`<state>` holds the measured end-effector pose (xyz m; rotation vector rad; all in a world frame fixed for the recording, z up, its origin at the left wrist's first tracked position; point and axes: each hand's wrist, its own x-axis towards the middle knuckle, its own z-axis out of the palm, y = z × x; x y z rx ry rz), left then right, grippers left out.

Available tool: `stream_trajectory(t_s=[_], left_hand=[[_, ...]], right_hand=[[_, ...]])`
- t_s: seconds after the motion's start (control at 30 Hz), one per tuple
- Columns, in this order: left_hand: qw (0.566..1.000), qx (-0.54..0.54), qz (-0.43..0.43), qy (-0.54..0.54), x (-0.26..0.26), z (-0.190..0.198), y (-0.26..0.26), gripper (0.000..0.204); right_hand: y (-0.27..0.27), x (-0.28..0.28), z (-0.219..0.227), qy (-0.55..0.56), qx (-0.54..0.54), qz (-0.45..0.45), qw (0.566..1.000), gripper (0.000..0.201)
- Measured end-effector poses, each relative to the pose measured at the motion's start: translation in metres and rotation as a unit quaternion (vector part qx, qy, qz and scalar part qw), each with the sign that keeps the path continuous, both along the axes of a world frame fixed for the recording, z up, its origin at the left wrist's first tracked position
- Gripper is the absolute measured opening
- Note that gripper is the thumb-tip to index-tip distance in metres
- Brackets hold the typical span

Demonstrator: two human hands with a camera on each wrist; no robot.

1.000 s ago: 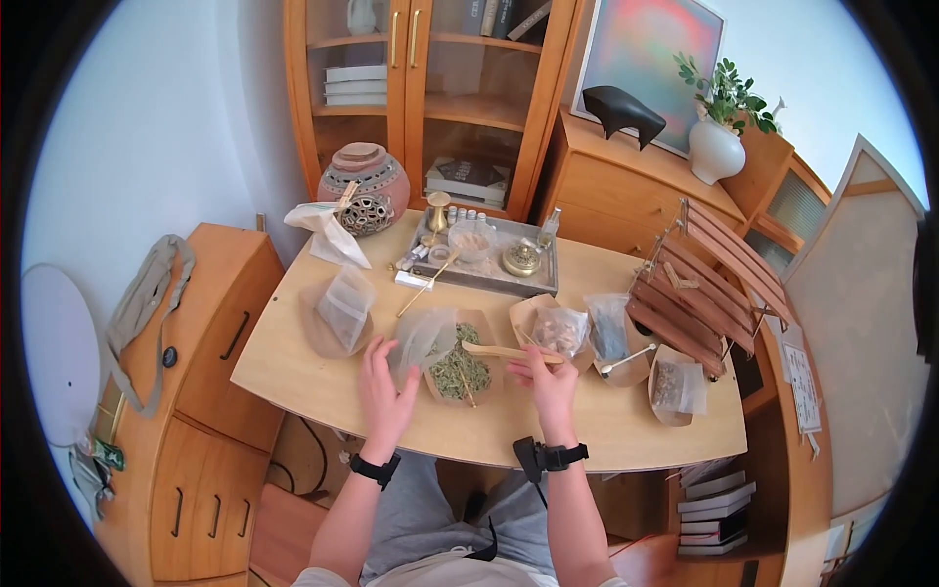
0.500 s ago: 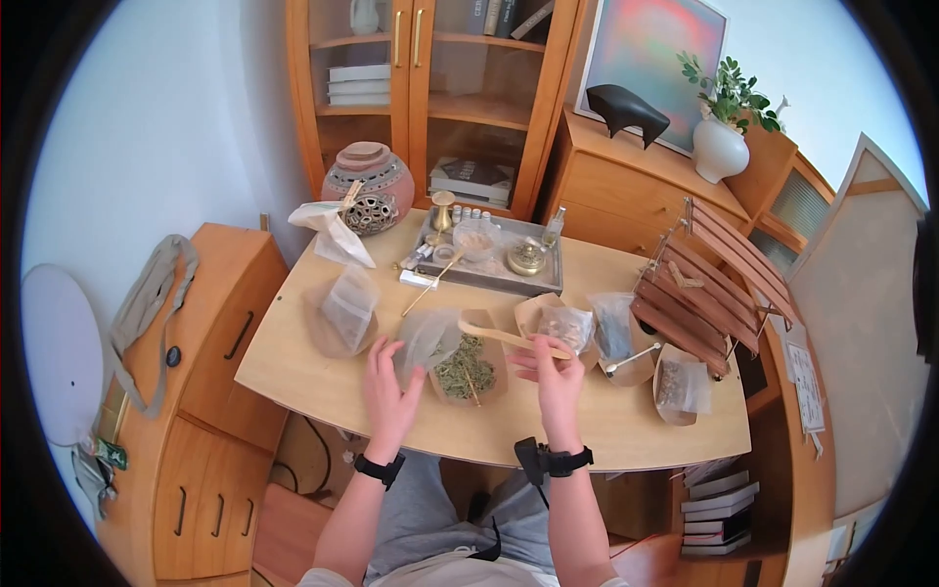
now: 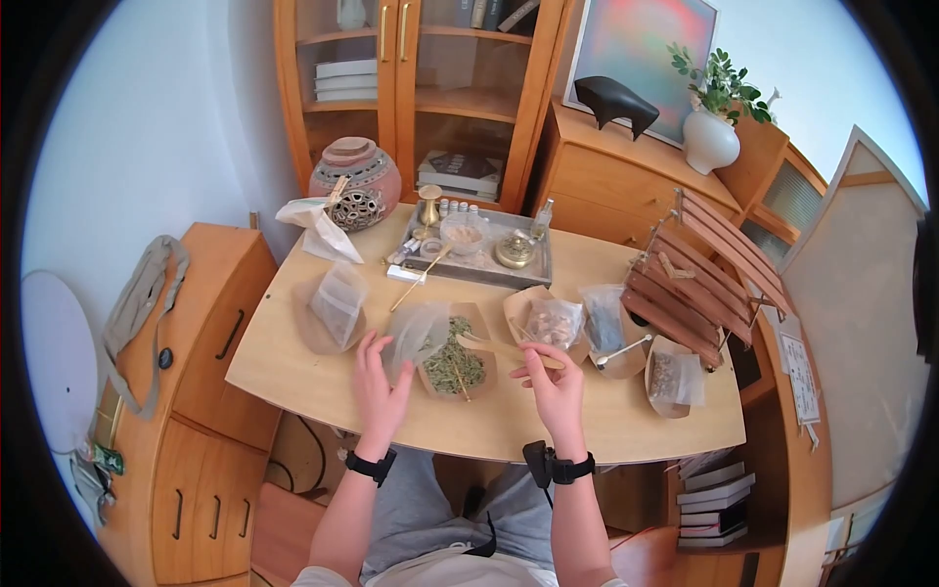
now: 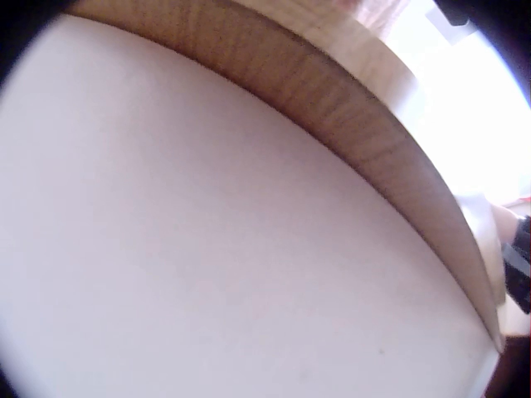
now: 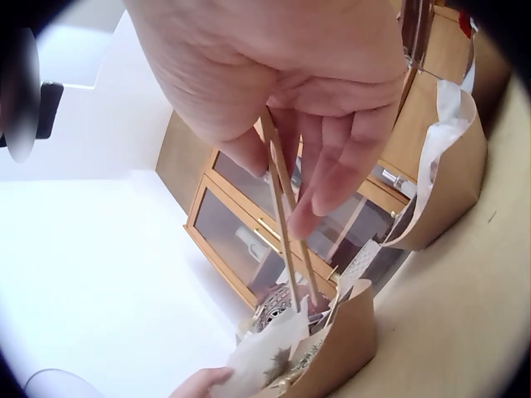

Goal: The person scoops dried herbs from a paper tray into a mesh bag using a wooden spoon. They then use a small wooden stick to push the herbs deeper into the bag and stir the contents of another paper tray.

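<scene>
My right hand point(image 3: 554, 389) pinches a pair of wooden tweezers point(image 3: 501, 347), whose tips point left over dried green herbs point(image 3: 453, 370). In the right wrist view the two prongs of the tweezers point(image 5: 284, 217) stand slightly apart with nothing between them. The herbs lie in a brown paper tray point(image 3: 481, 328), a thin gold-coloured stick resting among them. At the tray's left, my left hand point(image 3: 380, 396) holds a translucent pouch point(image 3: 421, 331) between thumb and fingers. The left wrist view shows mainly the table's pale underside and edge, the left hand hidden from it.
More paper trays with translucent bags flank the herbs: one at left point(image 3: 335, 305), a pinkish-filled bag point(image 3: 555, 323), a bluish bag point(image 3: 604, 318) and a far-right bag point(image 3: 675, 379). Behind stand a grey tray point(image 3: 479, 269), a patterned pot point(image 3: 357, 181) and a slatted wooden rack point(image 3: 685, 284).
My right hand has lowered the tweezers, bringing their tips down toward the herbs. The left hand stays at the pouch. The whole head view shifts slightly.
</scene>
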<state>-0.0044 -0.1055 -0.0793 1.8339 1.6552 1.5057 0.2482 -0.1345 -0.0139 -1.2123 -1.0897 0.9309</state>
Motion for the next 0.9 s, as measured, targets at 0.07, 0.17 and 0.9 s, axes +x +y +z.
stream_trajectory(t_s=[0.07, 0.17, 0.9], left_hand=[[1.0, 0.002, -0.002, 0.001, 0.0, 0.0, 0.001, 0.047], [1.0, -0.008, -0.005, 0.002, -0.001, 0.003, -0.002, 0.045], [1.0, 0.006, -0.017, -0.013, -0.001, -0.001, -0.003, 0.046]], right_hand=[[0.0, -0.001, 0.003, 0.015, 0.012, -0.008, 1.0, 0.025], [0.003, -0.005, -0.002, 0.03, 0.035, -0.048, 0.998, 0.022], [-0.036, 0.012, -0.028, -0.512, 0.115, -0.128, 0.842, 0.022]])
